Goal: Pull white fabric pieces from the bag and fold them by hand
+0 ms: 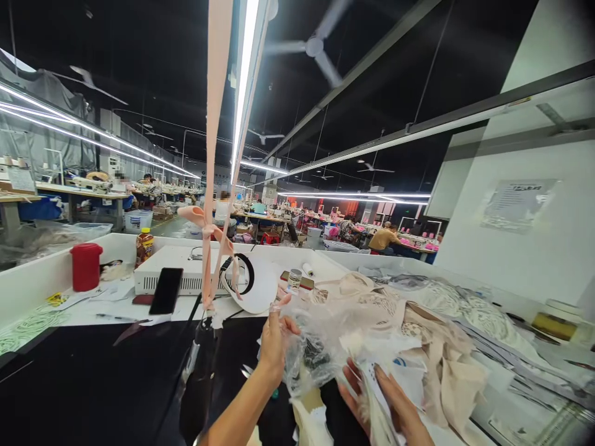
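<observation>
My left hand point(273, 339) pinches a crumpled clear plastic bag point(310, 347) and lifts its edge above the black worktop point(93, 378). My right hand point(388, 402) lies with fingers spread on white paper tags and beige fabric pieces point(441, 365) at the lower right. A pile of beige lace garments point(362, 294) spreads to the right of the bag. A long peach strap point(214, 155) hangs from above, knotted near its lower end, just left of my left hand.
A white machine box point(181, 272) with a black phone point(165, 290) leaning on it stands behind the worktop. A red cup point(86, 266) and a jar point(144, 246) sit at the left. White partition walls ring the table. Other people work at distant sewing tables.
</observation>
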Available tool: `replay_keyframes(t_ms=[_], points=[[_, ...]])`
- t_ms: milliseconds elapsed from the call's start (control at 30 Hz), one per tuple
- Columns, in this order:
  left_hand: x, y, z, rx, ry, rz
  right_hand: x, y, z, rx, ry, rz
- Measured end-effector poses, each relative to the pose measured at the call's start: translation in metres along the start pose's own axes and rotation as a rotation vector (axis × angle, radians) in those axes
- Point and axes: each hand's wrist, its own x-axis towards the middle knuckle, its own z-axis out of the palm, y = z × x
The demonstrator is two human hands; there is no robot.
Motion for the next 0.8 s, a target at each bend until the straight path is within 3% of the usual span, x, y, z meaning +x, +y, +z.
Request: replay_keyframes(t_ms=[100, 200, 333, 433, 600, 800], points=[[0.000, -0.004, 0.000, 0.013, -0.036, 0.010, 0.008, 0.012, 0.036, 0.000, -0.195, 0.030], [0.001, -0.005, 0.000, 0.032, -0.075, 0.029, 0.043, 0.032, 0.053, -0.067, -0.213, -0.019], [0.003, -0.007, -0.002, 0.055, -0.094, 0.069, 0.100, 0.059, 0.042, -0.296, -0.156, -0.130], [0.006, -0.010, -0.005, 0.073, -0.086, 0.105, 0.128, 0.067, 0.028, -0.560, -0.171, -0.241], [0.011, -0.012, -0.008, 0.096, -0.036, 0.159, 0.155, 0.063, 0.020, -0.971, -0.158, -0.433], [0.005, -0.003, -0.001, 0.143, 0.004, 0.154, 0.176, 0.056, 0.033, -1.277, -0.056, -0.601]])
